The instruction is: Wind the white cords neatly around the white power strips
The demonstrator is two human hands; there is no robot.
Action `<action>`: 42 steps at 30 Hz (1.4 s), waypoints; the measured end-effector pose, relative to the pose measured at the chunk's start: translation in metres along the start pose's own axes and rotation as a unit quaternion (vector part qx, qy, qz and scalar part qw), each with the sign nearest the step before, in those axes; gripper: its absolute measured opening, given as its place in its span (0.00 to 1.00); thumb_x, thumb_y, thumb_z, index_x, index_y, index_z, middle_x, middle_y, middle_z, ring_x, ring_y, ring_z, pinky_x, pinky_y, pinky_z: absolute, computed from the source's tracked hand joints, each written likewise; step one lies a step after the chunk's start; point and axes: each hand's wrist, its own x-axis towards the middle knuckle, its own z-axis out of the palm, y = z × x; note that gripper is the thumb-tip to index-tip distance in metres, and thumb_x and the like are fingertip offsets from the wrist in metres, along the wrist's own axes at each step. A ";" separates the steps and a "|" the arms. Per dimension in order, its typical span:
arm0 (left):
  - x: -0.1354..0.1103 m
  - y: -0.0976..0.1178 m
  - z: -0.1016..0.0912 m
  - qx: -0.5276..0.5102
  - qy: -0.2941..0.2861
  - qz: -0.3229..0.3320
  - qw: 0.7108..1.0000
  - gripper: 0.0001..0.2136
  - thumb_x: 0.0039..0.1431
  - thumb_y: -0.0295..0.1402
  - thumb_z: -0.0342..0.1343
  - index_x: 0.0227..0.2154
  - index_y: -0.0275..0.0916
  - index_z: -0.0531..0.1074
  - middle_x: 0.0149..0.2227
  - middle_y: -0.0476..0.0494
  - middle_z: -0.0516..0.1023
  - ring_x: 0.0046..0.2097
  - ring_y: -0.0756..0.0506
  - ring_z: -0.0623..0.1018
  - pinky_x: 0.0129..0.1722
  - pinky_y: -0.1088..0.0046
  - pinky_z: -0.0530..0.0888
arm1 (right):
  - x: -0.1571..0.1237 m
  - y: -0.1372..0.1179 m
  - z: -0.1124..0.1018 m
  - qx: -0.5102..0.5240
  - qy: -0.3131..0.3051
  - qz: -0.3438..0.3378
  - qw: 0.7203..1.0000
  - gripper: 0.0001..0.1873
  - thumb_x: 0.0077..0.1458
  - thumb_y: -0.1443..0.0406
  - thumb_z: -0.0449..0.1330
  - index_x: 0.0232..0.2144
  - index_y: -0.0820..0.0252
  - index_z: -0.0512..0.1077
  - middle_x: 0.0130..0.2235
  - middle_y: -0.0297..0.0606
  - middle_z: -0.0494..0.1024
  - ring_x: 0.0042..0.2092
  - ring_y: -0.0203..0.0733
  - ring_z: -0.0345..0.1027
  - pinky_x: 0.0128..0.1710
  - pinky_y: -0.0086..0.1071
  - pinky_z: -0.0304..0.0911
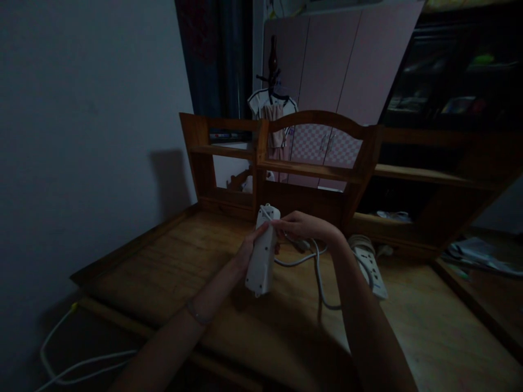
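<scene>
A white power strip is held above the wooden desk, its screwed underside facing me. My left hand is wrapped round its left side, thumb lying on the back face. At the upper end, my right hand pinches with thumb and forefinger near a thin pale piece, perhaps a cord, lying across the strip; the exact contact is hard to make out in the dim light. A grey cord loops over the desk behind and to the right of the strip.
Another power strip with a coiled cord lies on the desk at right. A wooden shelf unit lines the back. White cables hang by the left front edge. Papers rest at the far right; a wall stands left.
</scene>
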 end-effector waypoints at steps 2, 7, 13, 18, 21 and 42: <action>-0.002 0.002 -0.004 -0.009 -0.013 -0.006 1.000 0.23 0.54 0.52 0.53 0.33 0.32 0.74 0.23 0.42 0.77 0.22 0.48 0.75 0.20 0.74 0.71 | -0.001 0.002 -0.001 0.048 -0.034 -0.006 0.998 0.28 0.58 0.46 0.51 0.25 0.64 0.70 0.22 0.30 0.62 0.23 0.30 0.51 0.23 0.26 0.48; -0.006 0.008 -0.009 -0.007 -0.078 -0.025 0.997 0.24 0.56 0.53 0.50 0.35 0.33 0.74 0.21 0.42 0.75 0.19 0.48 0.73 0.17 0.75 0.68 | -0.003 0.006 -0.003 0.116 -0.073 -0.002 0.991 0.26 0.56 0.44 0.54 0.25 0.63 0.68 0.22 0.28 0.60 0.22 0.29 0.48 0.21 0.26 0.45; -0.008 0.009 0.001 0.077 -0.056 0.047 0.994 0.22 0.53 0.44 0.59 0.48 0.39 0.66 0.32 0.43 0.78 0.25 0.46 0.77 0.23 0.71 0.73 | -0.019 -0.016 -0.015 0.056 0.065 -0.028 0.996 0.29 0.59 0.44 0.48 0.21 0.62 0.64 0.19 0.28 0.57 0.21 0.29 0.46 0.21 0.27 0.44; -0.001 -0.003 0.009 0.188 -0.083 0.097 0.974 0.24 0.52 0.43 0.61 0.48 0.42 0.61 0.34 0.43 0.77 0.24 0.46 0.77 0.21 0.72 0.72 | -0.023 -0.040 -0.008 -0.090 0.202 -0.074 0.972 0.25 0.61 0.48 0.50 0.27 0.63 0.70 0.24 0.32 0.65 0.25 0.32 0.54 0.24 0.27 0.47; 0.003 -0.007 0.008 0.183 -0.060 0.102 0.976 0.25 0.51 0.45 0.61 0.48 0.41 0.61 0.33 0.43 0.77 0.23 0.47 0.77 0.21 0.73 0.72 | -0.020 -0.043 -0.001 -0.164 0.207 -0.074 0.962 0.22 0.62 0.52 0.50 0.29 0.62 0.72 0.26 0.34 0.70 0.28 0.34 0.59 0.27 0.27 0.49; 0.012 0.002 -0.001 0.030 0.013 0.038 0.999 0.21 0.49 0.47 0.61 0.40 0.36 0.70 0.27 0.44 0.78 0.23 0.46 0.77 0.24 0.71 0.74 | 0.002 -0.007 0.002 -0.145 0.099 -0.021 0.984 0.18 0.62 0.56 0.51 0.30 0.61 0.74 0.30 0.35 0.76 0.33 0.37 0.68 0.33 0.26 0.56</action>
